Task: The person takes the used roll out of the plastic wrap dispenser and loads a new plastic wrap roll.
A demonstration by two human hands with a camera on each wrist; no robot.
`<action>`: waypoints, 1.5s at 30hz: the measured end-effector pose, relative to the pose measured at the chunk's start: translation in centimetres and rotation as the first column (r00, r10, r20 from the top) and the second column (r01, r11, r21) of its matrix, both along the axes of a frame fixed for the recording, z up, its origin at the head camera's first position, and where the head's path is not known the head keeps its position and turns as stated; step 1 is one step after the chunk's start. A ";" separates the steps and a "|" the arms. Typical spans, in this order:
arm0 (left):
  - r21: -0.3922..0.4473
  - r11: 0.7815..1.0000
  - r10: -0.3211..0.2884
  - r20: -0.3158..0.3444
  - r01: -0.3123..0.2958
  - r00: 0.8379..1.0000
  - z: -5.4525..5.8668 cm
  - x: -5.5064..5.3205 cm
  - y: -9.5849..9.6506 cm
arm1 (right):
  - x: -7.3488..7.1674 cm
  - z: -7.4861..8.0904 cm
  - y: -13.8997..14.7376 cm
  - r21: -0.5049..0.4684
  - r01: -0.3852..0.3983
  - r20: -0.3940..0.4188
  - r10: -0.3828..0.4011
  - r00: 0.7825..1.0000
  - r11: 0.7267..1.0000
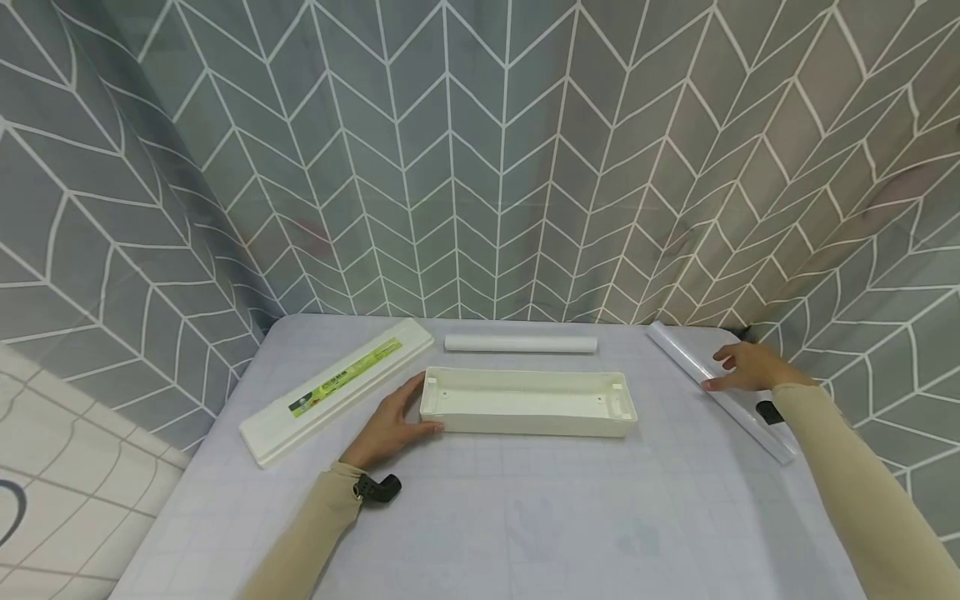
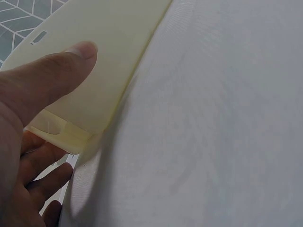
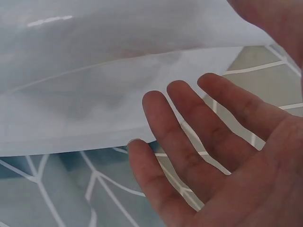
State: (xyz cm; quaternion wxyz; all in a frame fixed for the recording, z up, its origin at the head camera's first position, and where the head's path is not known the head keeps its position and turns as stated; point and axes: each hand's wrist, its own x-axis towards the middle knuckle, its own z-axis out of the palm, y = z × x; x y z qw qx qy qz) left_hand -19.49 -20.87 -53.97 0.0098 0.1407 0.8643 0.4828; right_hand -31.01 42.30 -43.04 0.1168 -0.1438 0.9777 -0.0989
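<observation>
From my station I have the left hand (image 1: 390, 425) gripping, thumb (image 2: 66, 71) opposite curved fingers (image 2: 49, 179); my right hand (image 1: 753, 367) extends, fingers loosely spread

I hold the left end of a long, cream-white, rectangular plastic box (image 1: 528, 424) with my left hand (image 1: 392, 423), thumb against its near wall. It sits crosswise at mid-table, its top open and its interior bare. To its right, a shiny, clear-wrapped roll (image 1: 738, 412) lies slantwise, far end leftmost, near end rightmost. My right hand (image 1: 753, 367) is at its right side; whether I touch it is unclear.
</observation>
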 end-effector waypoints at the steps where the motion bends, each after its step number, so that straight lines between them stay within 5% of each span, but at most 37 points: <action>1: -0.003 1.000 0.000 -0.004 0.000 1.000 0.0 0.0 0.0 | 0.1 -0.1 0.1 0.002 0.000 0.004 0.000 1.000 1.000; 14: -0.001 1.000 0.008 -0.013 -0.008 1.000 0.2 0.1 -0.3 | -0.3 -1.7 0.9 -0.016 -0.033 -0.018 0.033 0.999 0.999; 22: 0.003 1.000 0.003 -0.010 -0.003 1.000 0.1 0.0 -0.1 | -0.3 -1.9 0.8 -0.073 0.007 0.079 -0.002 0.997 0.997; 38: 0.016 1.000 0.003 0.007 -0.003 1.000 0.1 0.0 0.1 | -0.3 -1.9 0.7 0.008 -0.114 -0.025 0.114 0.993 0.993; 45: 0.013 1.000 0.000 0.002 0.000 1.000 0.0 -0.1 0.0 | -0.6 -1.3 0.7 -0.021 -0.105 -0.020 0.105 0.994 0.994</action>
